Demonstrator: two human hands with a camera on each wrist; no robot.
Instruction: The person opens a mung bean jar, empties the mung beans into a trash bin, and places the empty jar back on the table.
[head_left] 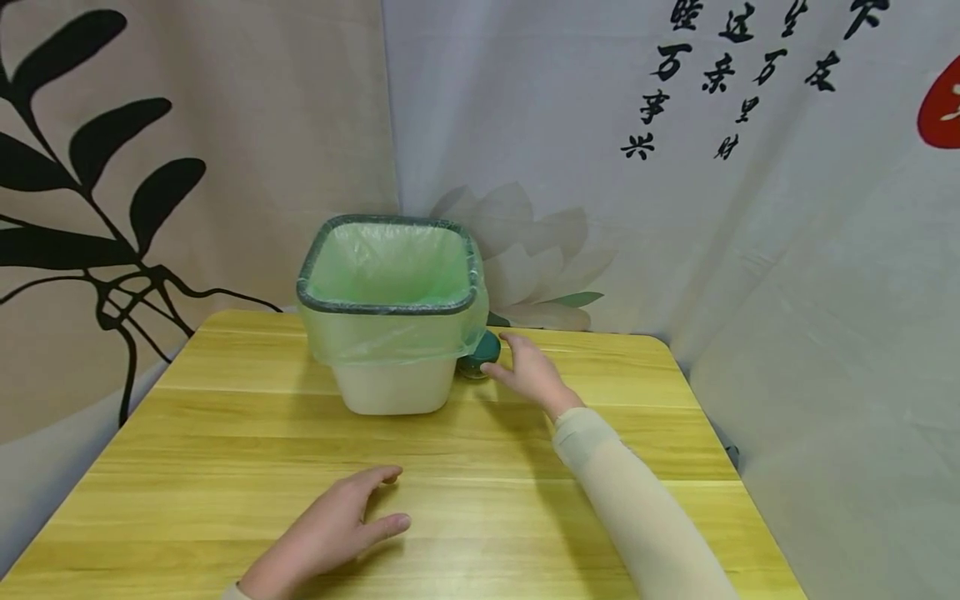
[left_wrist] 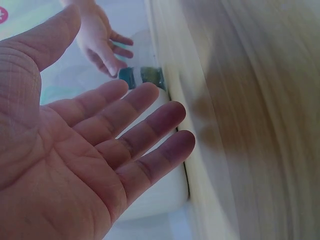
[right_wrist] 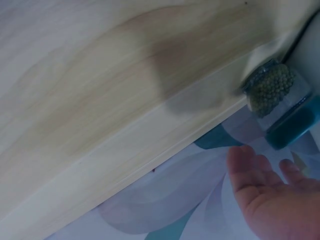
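A small clear glass jar [right_wrist: 272, 90] with a teal lid [right_wrist: 295, 122] stands beside the white bin [head_left: 393, 390], partly behind its overhanging green liner [head_left: 397, 337]. Greenish, bead-like contents show through the glass in the right wrist view. My right hand [head_left: 534, 375] reaches over to the jar's right side, thumb and fingers spread, fingertips close to the lid. Nothing is gripped by it. Over the near part of the table hangs my left hand [head_left: 330, 529], thumb apart from the fingers. In the left wrist view its palm [left_wrist: 60, 160] is bare.
The lined bin has a dark rim [head_left: 375, 309] and stands toward the back of the wooden table [head_left: 225, 467]. Right behind the table's far edge hangs a printed curtain [head_left: 555, 167] with leaves, a flower and black characters.
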